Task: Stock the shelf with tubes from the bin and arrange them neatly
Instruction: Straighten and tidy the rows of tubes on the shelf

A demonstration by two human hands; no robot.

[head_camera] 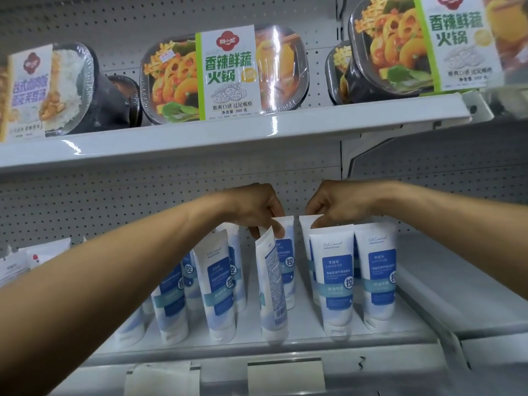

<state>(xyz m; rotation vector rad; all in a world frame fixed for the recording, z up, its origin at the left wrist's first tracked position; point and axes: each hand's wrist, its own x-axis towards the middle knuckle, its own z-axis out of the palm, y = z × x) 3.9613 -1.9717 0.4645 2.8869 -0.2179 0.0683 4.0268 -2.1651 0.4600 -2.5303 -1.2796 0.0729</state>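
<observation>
Several white tubes with blue labels stand cap-down in rows on the lower shelf (303, 342). My left hand (257, 208) pinches the flat top end of a tube (273, 284) that is turned sideways and leans a little, its back print facing me. Behind it stands another tube (286, 261). My right hand (337, 207) pinches the top edge of a rear tube (307, 224) behind the front tube (334, 278). Another front tube (377, 272) stands to its right. The bin is out of view.
The upper shelf (228, 135) overhangs my hands and carries boxed hot-pot meals (225, 72). Small white packages (34, 257) lie at the far left of the lower shelf. The right end of the lower shelf (428, 270) is bare. Price-tag holders (285, 375) run along the front rail.
</observation>
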